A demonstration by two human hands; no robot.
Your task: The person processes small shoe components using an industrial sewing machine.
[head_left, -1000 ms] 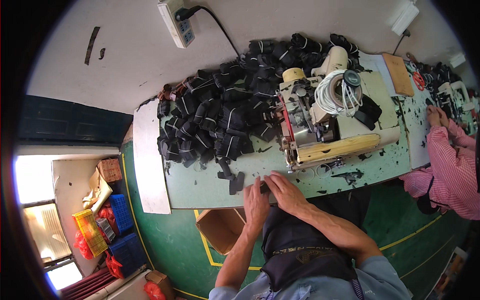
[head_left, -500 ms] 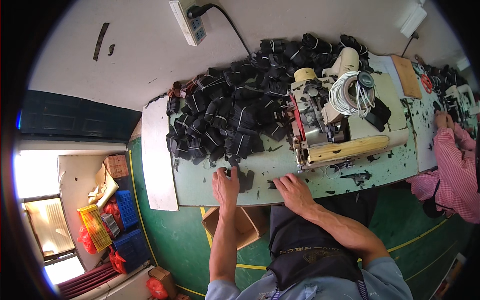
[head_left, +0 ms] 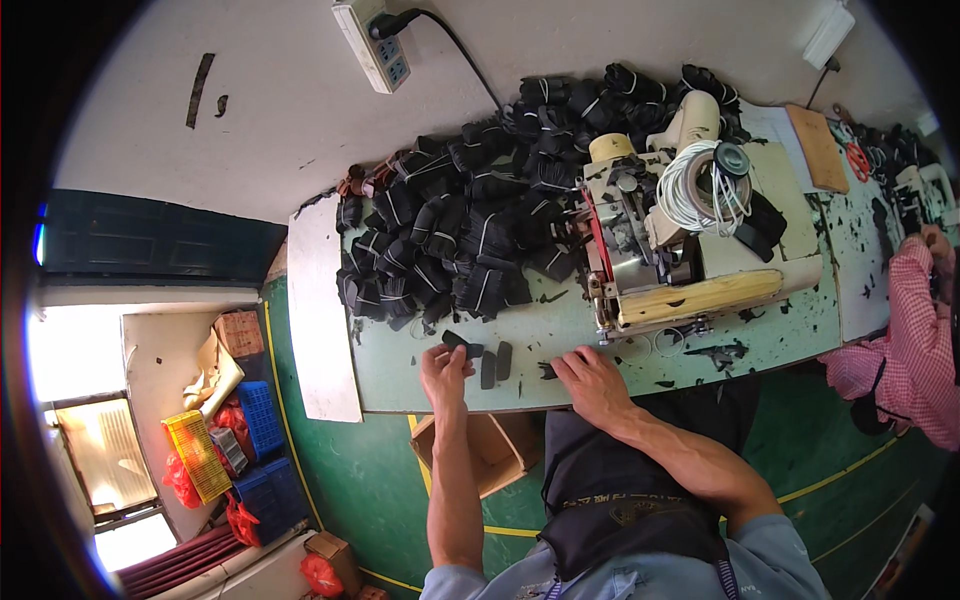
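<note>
My left hand (head_left: pixel 443 377) is at the near side of the pale green tabletop (head_left: pixel 390 385). Its thumb and fingers pinch a dark fabric strip (head_left: pixel 458 344), tilted above the table. Just right of that hand, two more dark strips (head_left: pixel 488 369) lie side by side. My right hand (head_left: pixel 592 382) rests at the table's front edge with its fingers stretched out. A few small black scraps (head_left: pixel 547 370) lie at its fingertips, perhaps touching them. Beyond both hands rises a heap of tied black fabric bundles (head_left: pixel 480 235).
A cream sewing machine (head_left: pixel 690 290) stands on the right, with a coil of white cord (head_left: pixel 690 190) on it. A white board (head_left: pixel 322 320) borders the table's left end. An open cardboard box (head_left: pixel 480 455) sits below the edge. Another person's pink checked sleeve (head_left: pixel 905 345) shows far right.
My left hand has picked up a dark strip and tilted it. Two strips beside it now show separately. My right hand stays in place, while the other person's arm has shifted.
</note>
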